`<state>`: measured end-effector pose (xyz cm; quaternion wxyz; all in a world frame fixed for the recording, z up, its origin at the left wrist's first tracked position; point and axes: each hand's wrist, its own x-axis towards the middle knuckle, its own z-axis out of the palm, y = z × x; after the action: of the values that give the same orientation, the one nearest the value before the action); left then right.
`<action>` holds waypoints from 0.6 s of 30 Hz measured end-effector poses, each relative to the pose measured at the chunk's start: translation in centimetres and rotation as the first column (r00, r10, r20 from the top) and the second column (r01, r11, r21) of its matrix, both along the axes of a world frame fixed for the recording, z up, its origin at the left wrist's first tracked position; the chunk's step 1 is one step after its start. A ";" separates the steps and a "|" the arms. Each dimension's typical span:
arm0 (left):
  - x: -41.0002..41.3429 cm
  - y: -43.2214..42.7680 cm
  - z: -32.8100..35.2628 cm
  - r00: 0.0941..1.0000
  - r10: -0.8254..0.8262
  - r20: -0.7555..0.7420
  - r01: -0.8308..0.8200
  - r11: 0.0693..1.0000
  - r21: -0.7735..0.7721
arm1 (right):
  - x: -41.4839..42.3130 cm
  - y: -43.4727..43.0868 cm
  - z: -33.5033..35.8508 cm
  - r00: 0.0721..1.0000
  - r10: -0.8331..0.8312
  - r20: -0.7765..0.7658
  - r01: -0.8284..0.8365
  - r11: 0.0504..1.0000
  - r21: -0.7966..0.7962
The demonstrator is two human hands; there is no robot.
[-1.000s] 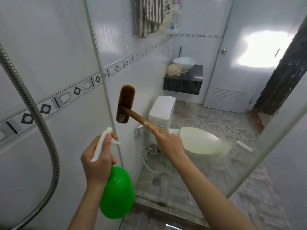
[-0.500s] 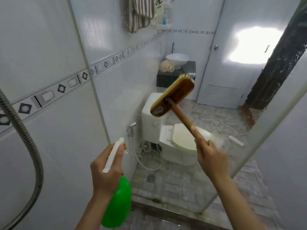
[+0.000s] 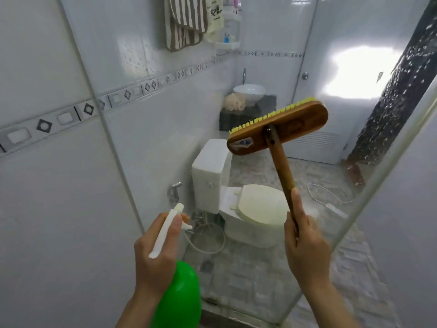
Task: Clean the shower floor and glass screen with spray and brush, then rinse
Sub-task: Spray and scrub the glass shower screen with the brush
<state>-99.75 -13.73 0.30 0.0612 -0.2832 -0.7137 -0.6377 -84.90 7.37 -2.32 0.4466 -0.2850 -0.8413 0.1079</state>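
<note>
Meanwhile right hand [image 3: 305, 247] holds brush [image 3: 277, 129] against glass screen [image 3: 260, 268]; left hand [image 3: 156, 252] grips spray bottle [image 3: 179, 294].

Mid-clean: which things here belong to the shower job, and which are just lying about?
Job: green spray bottle in the left hand; wooden scrub brush in the right hand; glass screen.
Lying about: toilet; striped towel; wash basin; bath sponge.

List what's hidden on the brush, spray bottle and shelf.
Head view:
- Base of the spray bottle: cut off by the bottom edge; neck hidden by the left hand.
- Bristles of the brush: mostly behind its wooden head.
- Handle end: inside the right hand.
- Labels on the shelf bottles: too small, blurred.
</note>
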 end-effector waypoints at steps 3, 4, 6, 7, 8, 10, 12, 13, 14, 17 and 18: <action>0.3 2.2 -2.7 0.997 -0.028 0.065 0.026 0.999 0.044 | 0.0 0.5 -1.6 1.000 0.002 -0.014 -0.001 1.000 0.009; 0.4 2.8 -3.8 0.996 -0.035 0.079 0.031 0.998 0.057 | -0.1 0.6 -2.2 1.000 -0.005 -0.012 0.005 1.000 0.025; 0.1 4.1 -6.3 0.996 -0.043 0.079 0.036 0.995 0.088 | -0.6 1.2 -3.6 1.000 -0.001 -0.026 0.003 0.998 0.065; -0.2 4.6 -7.5 0.996 -0.049 0.081 0.040 0.994 0.103 | -1.0 1.6 -4.2 0.999 0.005 -0.040 -0.002 0.997 0.073; -0.3 5.2 -8.7 0.996 -0.055 0.073 0.045 0.990 0.130 | -1.6 1.8 -5.0 0.998 0.017 -0.067 -0.010 0.995 0.098; -0.8 6.1 -10.7 0.994 -0.075 0.079 0.059 0.980 0.189 | -2.8 2.2 -6.1 0.991 0.056 -0.124 -0.040 0.991 0.127; -1.7 7.0 -12.3 0.993 -0.084 0.086 0.064 0.974 0.220 | -3.8 2.4 -6.9 0.978 0.094 -0.188 -0.065 0.986 0.156; -1.9 7.4 -13.3 0.994 -0.085 0.076 0.065 0.970 0.236 | -4.1 2.6 -7.3 0.971 0.106 -0.217 -0.064 0.980 0.189; -2.4 7.8 -14.4 0.996 -0.080 0.048 0.065 0.964 0.256 | -4.3 2.7 -8.0 0.966 0.112 -0.235 -0.057 0.972 0.228; -3.9 8.9 -16.5 0.998 -0.061 0.003 0.058 0.963 0.263 | -4.8 3.3 -8.9 0.969 0.083 -0.233 -0.016 0.961 0.278; -4.2 9.0 -17.7 0.998 -0.052 -0.043 0.062 0.962 0.265 | -5.0 3.3 -9.9 0.968 0.073 -0.241 0.006 0.950 0.312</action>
<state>-103.98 -4.72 -17.44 0.0931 -0.3041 -0.6118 -0.7242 -89.86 10.65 -12.23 0.5861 -0.1809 -0.7896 0.0168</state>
